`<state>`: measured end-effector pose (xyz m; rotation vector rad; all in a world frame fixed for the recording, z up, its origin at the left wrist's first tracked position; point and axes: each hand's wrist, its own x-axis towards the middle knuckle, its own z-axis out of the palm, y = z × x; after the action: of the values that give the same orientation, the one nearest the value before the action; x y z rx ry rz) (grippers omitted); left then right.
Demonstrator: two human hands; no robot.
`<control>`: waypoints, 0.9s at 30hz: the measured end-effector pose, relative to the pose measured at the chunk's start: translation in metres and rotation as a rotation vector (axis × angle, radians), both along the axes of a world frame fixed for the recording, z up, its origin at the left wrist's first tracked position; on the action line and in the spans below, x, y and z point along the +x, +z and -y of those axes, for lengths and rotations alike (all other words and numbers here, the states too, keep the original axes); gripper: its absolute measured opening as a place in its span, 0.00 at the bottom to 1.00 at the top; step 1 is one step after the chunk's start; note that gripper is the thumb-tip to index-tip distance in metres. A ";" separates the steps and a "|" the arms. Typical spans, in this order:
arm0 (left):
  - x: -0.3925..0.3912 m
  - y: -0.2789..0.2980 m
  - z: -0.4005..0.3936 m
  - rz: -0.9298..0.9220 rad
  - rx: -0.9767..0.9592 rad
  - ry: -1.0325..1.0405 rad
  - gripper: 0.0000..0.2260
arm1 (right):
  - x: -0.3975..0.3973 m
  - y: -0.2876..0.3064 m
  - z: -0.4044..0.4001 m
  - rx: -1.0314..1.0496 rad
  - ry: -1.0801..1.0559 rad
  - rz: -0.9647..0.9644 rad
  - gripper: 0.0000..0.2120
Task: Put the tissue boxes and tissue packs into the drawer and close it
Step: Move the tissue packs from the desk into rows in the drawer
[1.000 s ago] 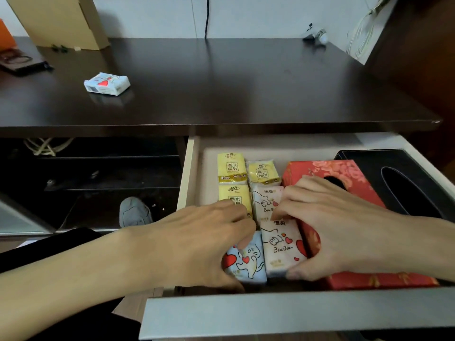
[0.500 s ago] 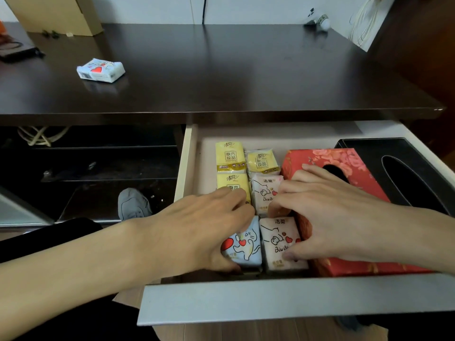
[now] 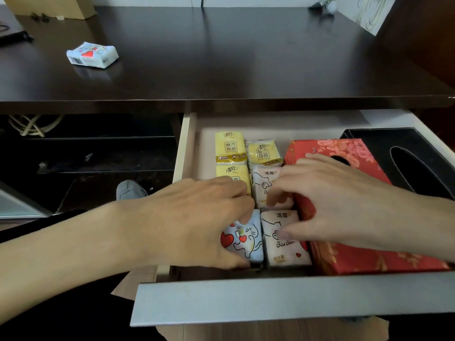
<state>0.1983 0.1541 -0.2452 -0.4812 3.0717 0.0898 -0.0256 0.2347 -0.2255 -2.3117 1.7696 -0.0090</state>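
Two bare hands reach down into an open drawer, nudging small tissue packs into neat rows. The left hand curls over a blue pack printed with red hearts and a cartoon cat at the drawer's near edge; its grip is a loose pinch, thumb at the pack's near side and fingers bent over its far end. The right hand rests across two pink packs. Its thumb lies on the nearer pink pack and its curled fingertips press the farther pink pack. Whether those fingers truly grasp or only push is hard to tell.

Beyond the hands lie three yellow packs, touching one another. Just right of the packs, under the right wrist, sits a red floral tissue box, and beside that a black tissue box fills the drawer's right end.

One more blue heart-printed pack is outside the drawer, on the dark tabletop above, well apart to the left.

To do this step well, press the packs flat and snug against the red box so nothing stands above the drawer's rim. Then collect the stray pack before pushing the grey drawer front shut.
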 end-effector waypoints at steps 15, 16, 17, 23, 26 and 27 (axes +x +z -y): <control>0.061 0.069 0.137 -0.437 -0.134 0.665 0.10 | 0.031 0.048 0.175 -0.312 -0.046 0.665 0.08; 0.071 0.068 0.147 -0.468 -0.159 0.738 0.09 | 0.042 0.051 0.191 -0.320 -0.037 0.678 0.08; 0.079 0.065 0.156 -0.485 -0.175 0.809 0.09 | 0.052 0.052 0.206 -0.322 -0.031 0.683 0.08; 0.125 0.050 0.183 -0.462 -0.123 1.064 0.08 | 0.135 0.054 0.307 -0.249 -0.019 0.597 0.16; 0.131 0.045 0.181 -0.502 -0.112 1.067 0.08 | 0.169 0.046 0.339 -0.180 -0.008 0.459 0.28; 0.131 0.044 0.180 -0.515 -0.107 1.056 0.07 | 0.176 0.041 0.346 -0.167 -0.010 0.426 0.30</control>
<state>0.3291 -0.0263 -0.2009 -2.3108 2.8181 0.0738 0.1506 -0.1111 -0.1842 -2.1943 1.6084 -0.6241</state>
